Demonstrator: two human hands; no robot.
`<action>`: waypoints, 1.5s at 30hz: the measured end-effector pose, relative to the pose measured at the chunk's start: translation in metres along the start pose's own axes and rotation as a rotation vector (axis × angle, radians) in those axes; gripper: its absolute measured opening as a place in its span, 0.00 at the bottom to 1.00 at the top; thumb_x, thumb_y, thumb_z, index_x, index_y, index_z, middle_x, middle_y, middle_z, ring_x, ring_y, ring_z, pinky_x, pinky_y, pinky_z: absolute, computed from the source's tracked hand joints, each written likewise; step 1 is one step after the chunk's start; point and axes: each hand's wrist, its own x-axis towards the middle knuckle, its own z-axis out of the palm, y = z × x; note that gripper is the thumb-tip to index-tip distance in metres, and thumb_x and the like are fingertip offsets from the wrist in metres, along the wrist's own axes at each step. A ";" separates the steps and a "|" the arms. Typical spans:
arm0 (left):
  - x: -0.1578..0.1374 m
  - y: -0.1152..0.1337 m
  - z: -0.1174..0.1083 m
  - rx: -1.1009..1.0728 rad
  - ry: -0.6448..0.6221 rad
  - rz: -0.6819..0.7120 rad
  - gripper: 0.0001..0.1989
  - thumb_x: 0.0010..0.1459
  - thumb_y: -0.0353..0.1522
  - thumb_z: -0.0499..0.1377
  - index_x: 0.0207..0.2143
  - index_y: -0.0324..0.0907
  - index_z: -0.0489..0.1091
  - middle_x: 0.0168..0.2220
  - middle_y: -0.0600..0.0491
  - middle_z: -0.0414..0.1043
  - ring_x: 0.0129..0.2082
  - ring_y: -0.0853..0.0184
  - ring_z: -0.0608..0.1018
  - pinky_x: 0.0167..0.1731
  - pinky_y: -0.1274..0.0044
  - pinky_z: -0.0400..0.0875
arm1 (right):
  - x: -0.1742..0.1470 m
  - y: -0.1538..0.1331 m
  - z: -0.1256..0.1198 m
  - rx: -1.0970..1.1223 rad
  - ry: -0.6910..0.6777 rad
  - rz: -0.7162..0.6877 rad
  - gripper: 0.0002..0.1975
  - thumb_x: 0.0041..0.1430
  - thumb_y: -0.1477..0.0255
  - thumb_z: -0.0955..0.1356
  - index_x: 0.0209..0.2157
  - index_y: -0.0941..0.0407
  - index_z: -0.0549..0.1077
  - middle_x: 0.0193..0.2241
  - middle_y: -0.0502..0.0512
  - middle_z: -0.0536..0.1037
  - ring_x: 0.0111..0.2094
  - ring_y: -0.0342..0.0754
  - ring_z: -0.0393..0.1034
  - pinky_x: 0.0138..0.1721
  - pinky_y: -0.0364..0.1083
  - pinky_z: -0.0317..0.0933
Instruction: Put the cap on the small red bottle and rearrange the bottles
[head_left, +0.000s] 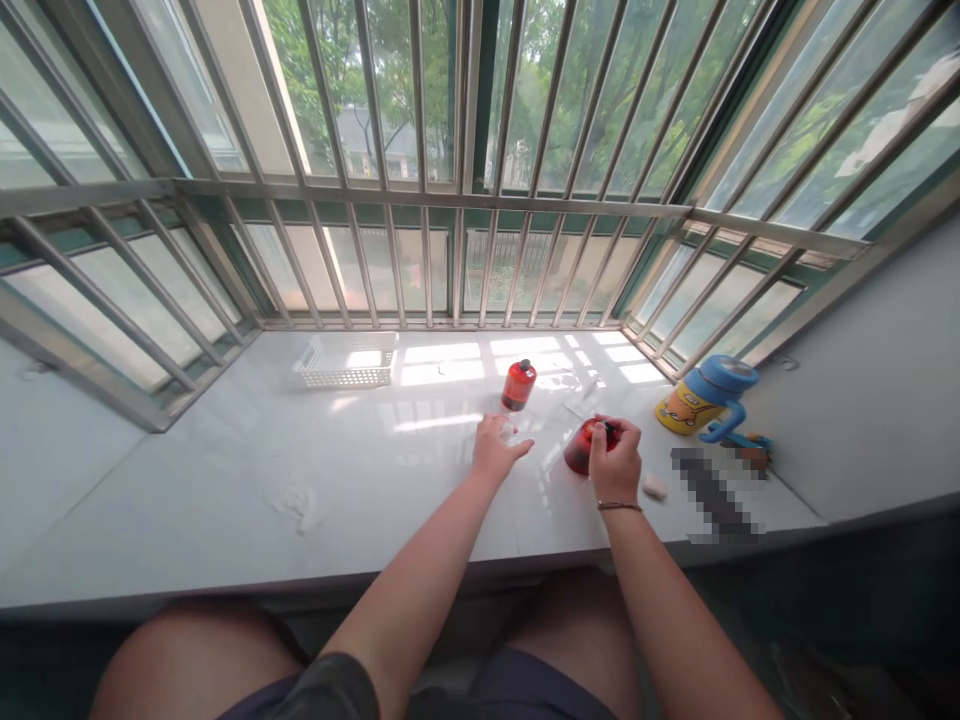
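Note:
My right hand [615, 462] closes its fingers round the black top of a red bottle [579, 452], which stands on the white ledge [420, 480]. To its left, my left hand [496, 450] hovers with thumb and fingers spread. Something small and clear shows by its fingertips, too blurred to name. A second red bottle [517, 388] with a black cap and dark base stands upright just beyond that hand, apart from it. Beside my right wrist lies a small pale, rounded object [655, 487].
A white perforated basket [345, 375] sits at the back left. On the right stands a blue and yellow handled flask [697, 398], near a pixelated dark object [716, 495]. Crumpled white tissue [298, 503] lies left of centre. Metal window bars [427, 208] enclose the ledge.

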 end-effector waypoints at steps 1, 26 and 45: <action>0.009 -0.001 0.011 -0.003 -0.018 0.014 0.20 0.46 0.36 0.78 0.35 0.45 0.72 0.52 0.46 0.71 0.55 0.52 0.75 0.61 0.58 0.69 | 0.009 0.006 -0.001 -0.019 0.004 0.009 0.21 0.68 0.52 0.65 0.52 0.53 0.68 0.50 0.65 0.81 0.49 0.61 0.77 0.52 0.58 0.68; 0.147 0.045 0.021 0.180 -0.204 0.048 0.50 0.53 0.41 0.74 0.72 0.48 0.54 0.64 0.43 0.70 0.64 0.54 0.72 0.63 0.66 0.67 | 0.127 0.068 0.052 -0.062 0.161 -0.017 0.16 0.69 0.61 0.61 0.49 0.56 0.72 0.48 0.64 0.75 0.51 0.60 0.67 0.59 0.60 0.60; 0.132 -0.035 -0.190 0.437 0.212 -0.011 0.37 0.56 0.34 0.69 0.66 0.49 0.60 0.52 0.51 0.79 0.54 0.56 0.78 0.57 0.64 0.71 | 0.144 0.023 0.167 0.117 -0.308 -0.155 0.19 0.73 0.57 0.59 0.53 0.53 0.70 0.50 0.61 0.78 0.48 0.54 0.73 0.54 0.56 0.67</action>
